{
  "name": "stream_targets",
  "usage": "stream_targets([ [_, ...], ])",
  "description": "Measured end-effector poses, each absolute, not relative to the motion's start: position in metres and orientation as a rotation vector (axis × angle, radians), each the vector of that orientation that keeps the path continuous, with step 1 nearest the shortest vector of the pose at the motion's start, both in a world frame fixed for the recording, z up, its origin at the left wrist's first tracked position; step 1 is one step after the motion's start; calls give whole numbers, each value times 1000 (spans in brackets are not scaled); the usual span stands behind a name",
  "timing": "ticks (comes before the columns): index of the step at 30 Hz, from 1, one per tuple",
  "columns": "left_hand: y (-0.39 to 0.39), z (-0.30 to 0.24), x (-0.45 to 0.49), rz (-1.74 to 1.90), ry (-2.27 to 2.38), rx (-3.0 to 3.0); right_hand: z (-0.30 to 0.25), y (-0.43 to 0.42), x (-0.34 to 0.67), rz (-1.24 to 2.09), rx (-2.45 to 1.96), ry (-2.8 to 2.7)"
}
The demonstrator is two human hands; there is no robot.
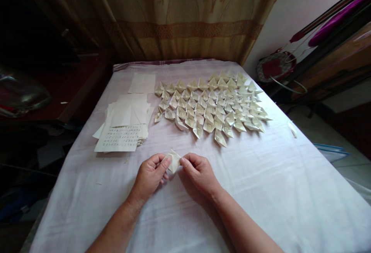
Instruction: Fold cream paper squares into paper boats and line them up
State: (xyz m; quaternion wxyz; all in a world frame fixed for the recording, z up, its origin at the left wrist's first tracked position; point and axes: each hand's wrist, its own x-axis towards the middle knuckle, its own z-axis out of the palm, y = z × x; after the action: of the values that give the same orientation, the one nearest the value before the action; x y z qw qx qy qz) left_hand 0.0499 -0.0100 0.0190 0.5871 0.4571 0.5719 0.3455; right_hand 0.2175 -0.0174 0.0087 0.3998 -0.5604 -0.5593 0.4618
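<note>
I saw the left hand pinching a small folded paper between thumb and fingers, the right hand gripping its right corner. The paper was centred above the white cloth's near half. Beyond, rightward, sat many folded paper boats; left lay stacked sheets; far back hung a gold curtain.

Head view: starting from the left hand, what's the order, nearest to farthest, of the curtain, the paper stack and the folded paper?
1. Folded paper: held in the left hand.
2. Paper stack: ahead and to the left, on the cloth.
3. Curtain: straight ahead, past the cloth's far edge.
</note>
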Motion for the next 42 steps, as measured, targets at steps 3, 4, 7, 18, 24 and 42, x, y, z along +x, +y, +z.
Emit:
stream_targets([
  [3,-9,21,48,772,1267,1072,8,-18,218,1177,-1401,-1417],
  [4,-8,22,48,767,1252,1067,8,-18,218,1198,-1389,-1426],
  [7,-7,22,47,796,1253,1039,7,-20,217,1246,-1340,-1491],
  [18,-9,18,53,980,1420,1125,12,-22,209,1046,-1368,-1610],
  [24,-5,9,44,1041,1533,1389,7,-12,216,716,-1558,-1698],
  [42,-6,-8,41,656,1274,2458,-1,-15,239,286,-1402,-2098],
])
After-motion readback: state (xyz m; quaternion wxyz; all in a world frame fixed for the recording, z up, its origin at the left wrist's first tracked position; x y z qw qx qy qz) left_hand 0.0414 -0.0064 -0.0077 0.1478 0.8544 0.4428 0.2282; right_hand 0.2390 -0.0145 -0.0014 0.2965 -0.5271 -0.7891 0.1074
